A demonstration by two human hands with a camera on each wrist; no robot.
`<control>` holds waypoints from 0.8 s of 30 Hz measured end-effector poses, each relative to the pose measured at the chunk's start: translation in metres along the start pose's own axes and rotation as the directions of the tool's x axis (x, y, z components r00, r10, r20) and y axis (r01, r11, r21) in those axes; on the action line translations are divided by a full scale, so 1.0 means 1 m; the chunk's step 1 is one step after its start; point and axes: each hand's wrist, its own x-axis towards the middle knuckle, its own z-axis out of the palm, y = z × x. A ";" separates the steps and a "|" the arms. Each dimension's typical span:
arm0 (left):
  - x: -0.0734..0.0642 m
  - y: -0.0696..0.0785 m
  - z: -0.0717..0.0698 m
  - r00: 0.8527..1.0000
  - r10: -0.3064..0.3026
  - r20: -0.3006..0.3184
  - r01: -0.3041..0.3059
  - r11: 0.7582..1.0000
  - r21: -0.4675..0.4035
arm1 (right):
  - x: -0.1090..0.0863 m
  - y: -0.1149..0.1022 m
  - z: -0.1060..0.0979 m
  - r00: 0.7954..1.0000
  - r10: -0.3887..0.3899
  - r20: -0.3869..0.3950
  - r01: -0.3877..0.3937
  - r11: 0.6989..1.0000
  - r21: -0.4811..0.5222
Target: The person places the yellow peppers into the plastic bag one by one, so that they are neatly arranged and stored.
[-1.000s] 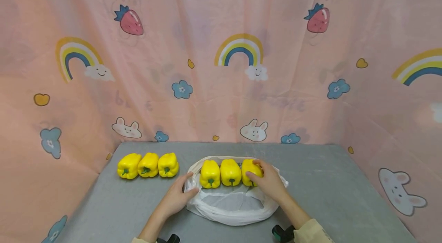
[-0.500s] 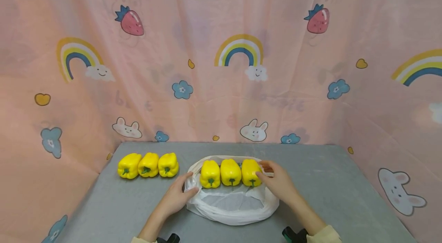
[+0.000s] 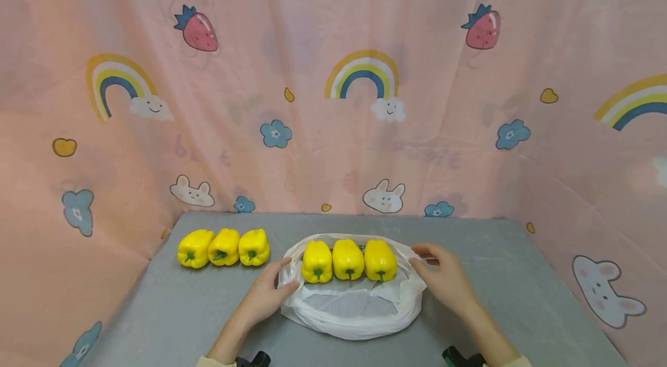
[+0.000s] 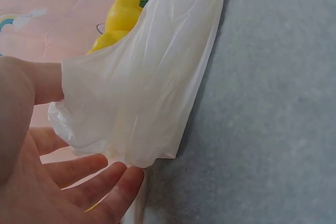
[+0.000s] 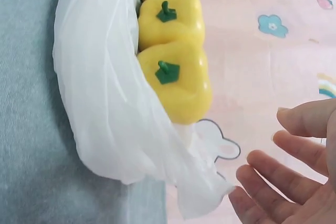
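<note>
Three yellow bell peppers (image 3: 348, 260) stand in a row inside a white plastic bag (image 3: 359, 329), whose mouth is spread wide on the table. My left hand (image 3: 266, 293) holds the bag's left rim. In the left wrist view, the left thumb (image 4: 48, 82) goes in behind the plastic while the other fingers lie along its outside. At the bag's right edge is my right hand (image 3: 445, 279), holding nothing. Its fingers (image 5: 278, 177) are spread and relaxed in the right wrist view, close to a loose corner of the bag.
Another row of three yellow bell peppers (image 3: 224, 248) lies on the grey table (image 3: 500, 274) at the back left. A pink patterned curtain (image 3: 333, 153) hangs behind the table and along both sides.
My right hand has let go of the rightmost bell pepper and moved right to the bag's edge. That pepper stays in line with the others. The left hand keeps its place.
</note>
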 end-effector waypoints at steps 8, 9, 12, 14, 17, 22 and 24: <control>0.001 0.000 0.000 1.000 -0.009 -0.003 0.009 1.000 0.009 | -0.004 0.023 -0.004 1.000 0.027 0.004 -0.027 1.000 0.006; 0.001 -0.001 0.000 1.000 -0.010 -0.003 0.010 1.000 0.007 | -0.005 0.026 -0.004 0.999 0.043 0.018 -0.043 0.999 0.012; 0.001 0.000 0.000 1.000 -0.008 -0.002 0.008 1.000 0.004 | -0.007 0.034 -0.003 0.994 0.091 0.067 -0.095 0.994 0.059; 0.001 0.000 0.000 1.000 -0.007 -0.001 0.007 1.000 0.003 | -0.009 0.037 -0.002 0.987 0.126 0.105 -0.135 0.986 0.094; 0.000 0.001 0.000 1.000 -0.011 -0.002 0.011 1.000 0.004 | -0.010 0.042 0.002 0.975 0.164 0.152 -0.185 0.973 0.136; -0.001 0.002 -0.001 1.000 -0.012 -0.006 0.012 1.000 0.003 | -0.010 0.046 0.008 0.954 0.211 0.214 -0.245 0.959 0.143; 0.000 0.002 -0.001 1.000 -0.013 -0.005 0.013 1.000 -0.001 | -0.010 0.046 0.011 0.942 0.235 0.239 -0.270 0.954 0.127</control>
